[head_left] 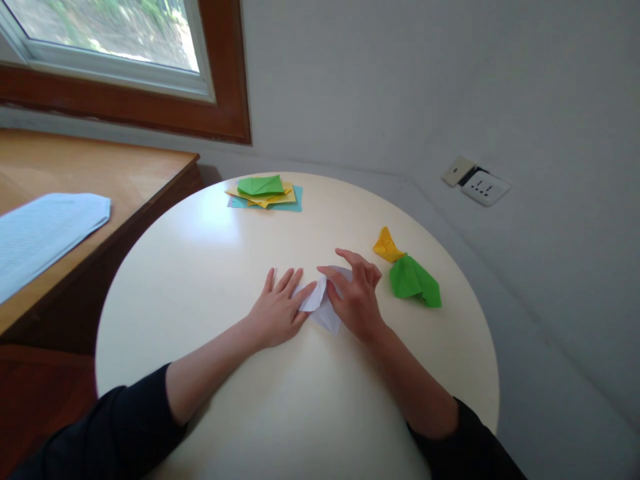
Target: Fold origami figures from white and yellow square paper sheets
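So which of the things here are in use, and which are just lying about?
In use:
white paper, held by left hand and right hand

Lying about:
stack of coloured sheets
folded yellow piece
folded green piece
printed sheets on the side desk

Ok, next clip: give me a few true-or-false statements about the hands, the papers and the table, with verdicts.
1. Both hands work a pale folded paper. True.
2. The left hand lies flat, fingers spread, on the paper's edge. True.
3. The table is square and dark. False: it is round and cream.
4. The stack of coloured sheets lies under the right hand. False: it lies at the table's far edge.
5. A green folded piece and a yellow folded piece lie right of the hands. True.
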The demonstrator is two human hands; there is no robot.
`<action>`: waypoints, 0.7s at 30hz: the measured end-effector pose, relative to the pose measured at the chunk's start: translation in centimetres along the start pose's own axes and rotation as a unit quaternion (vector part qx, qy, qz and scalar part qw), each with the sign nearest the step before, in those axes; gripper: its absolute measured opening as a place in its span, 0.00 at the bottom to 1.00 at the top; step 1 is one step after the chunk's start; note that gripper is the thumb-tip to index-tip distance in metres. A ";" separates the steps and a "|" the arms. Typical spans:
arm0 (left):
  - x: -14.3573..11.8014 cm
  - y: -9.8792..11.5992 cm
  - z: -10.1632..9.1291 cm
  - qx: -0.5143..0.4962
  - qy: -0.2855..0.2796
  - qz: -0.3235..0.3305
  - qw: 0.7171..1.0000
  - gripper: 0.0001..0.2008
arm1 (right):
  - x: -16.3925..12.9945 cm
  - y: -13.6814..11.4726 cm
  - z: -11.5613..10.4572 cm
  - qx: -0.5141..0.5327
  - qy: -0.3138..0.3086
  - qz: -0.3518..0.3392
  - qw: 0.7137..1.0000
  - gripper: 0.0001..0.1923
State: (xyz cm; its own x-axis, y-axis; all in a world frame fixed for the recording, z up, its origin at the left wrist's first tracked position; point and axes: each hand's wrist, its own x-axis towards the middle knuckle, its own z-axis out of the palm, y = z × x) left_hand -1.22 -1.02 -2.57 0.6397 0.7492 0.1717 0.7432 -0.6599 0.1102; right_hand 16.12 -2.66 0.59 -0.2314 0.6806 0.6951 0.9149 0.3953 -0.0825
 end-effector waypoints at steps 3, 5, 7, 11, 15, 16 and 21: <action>-0.1 0.1 -0.2 -0.006 0.000 0.023 1.000 0.23 | 0.1 -0.4 -0.2 -0.011 0.006 -0.024 1.000 0.07; -0.1 0.2 -0.2 -0.010 0.000 0.035 0.999 0.23 | 0.2 -0.5 -0.2 -0.015 0.005 -0.025 1.000 0.06; -0.1 0.3 -0.3 -0.015 0.002 0.035 0.999 0.22 | 0.2 -0.7 -0.2 -0.019 -0.002 -0.019 1.000 0.06; 0.0 0.5 -0.6 -0.035 -0.005 0.025 0.999 0.22 | 0.2 -0.8 -0.2 -0.022 -0.023 -0.013 0.999 0.11; 0.3 0.6 -1.2 -0.074 -0.035 0.001 0.997 0.23 | 0.1 -0.7 0.1 -0.021 -0.048 -0.013 0.999 0.20; 0.4 0.6 -1.3 -0.088 -0.042 -0.006 0.995 0.24 | 0.1 -0.7 0.2 -0.020 -0.054 -0.010 0.998 0.21; 0.7 0.6 -1.8 -0.131 -0.040 -0.037 0.990 0.24 | -0.2 -0.6 0.8 -0.031 -0.068 0.008 0.997 0.26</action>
State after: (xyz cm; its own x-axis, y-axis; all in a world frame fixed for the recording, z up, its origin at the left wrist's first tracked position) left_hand -0.65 -0.98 -0.61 0.6060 0.7917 0.0769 0.7195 -0.5868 0.3714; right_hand 15.31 -2.55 -0.02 -0.2561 0.7658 0.5899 0.9363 0.3482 -0.0456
